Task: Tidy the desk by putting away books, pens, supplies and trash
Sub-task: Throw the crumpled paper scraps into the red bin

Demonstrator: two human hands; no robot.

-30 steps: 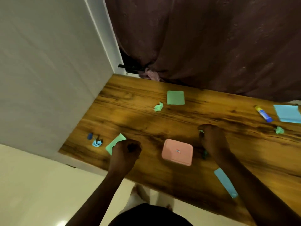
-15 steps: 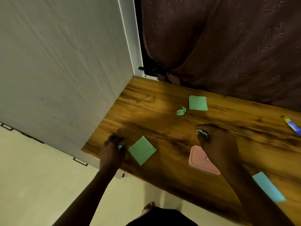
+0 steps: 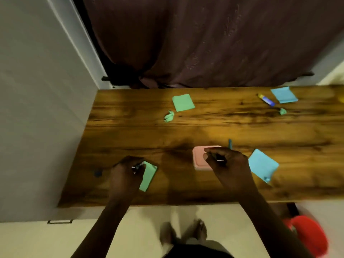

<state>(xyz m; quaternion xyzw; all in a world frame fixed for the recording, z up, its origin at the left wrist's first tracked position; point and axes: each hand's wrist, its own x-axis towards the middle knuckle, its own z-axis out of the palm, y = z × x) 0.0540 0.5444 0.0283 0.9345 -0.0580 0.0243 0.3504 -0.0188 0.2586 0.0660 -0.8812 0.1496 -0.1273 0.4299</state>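
Left hand (image 3: 124,175) closed on a small dark item, unidentifiable, over green note (image 3: 149,175) at desk (image 3: 130,127) 7 o'clock. Right hand (image 3: 227,164) pinches another small dark item above pink box (image 3: 199,159). Blue note (image 3: 262,164) at its 3 o'clock.

Single head cam, wide-angle, looks steeply down and fwd from standing height, wooden desk (image 3: 204,127) fills mid-frame, curtain (image 3: 204,43) beyond, floor (image 3: 149,220) at bottom edge
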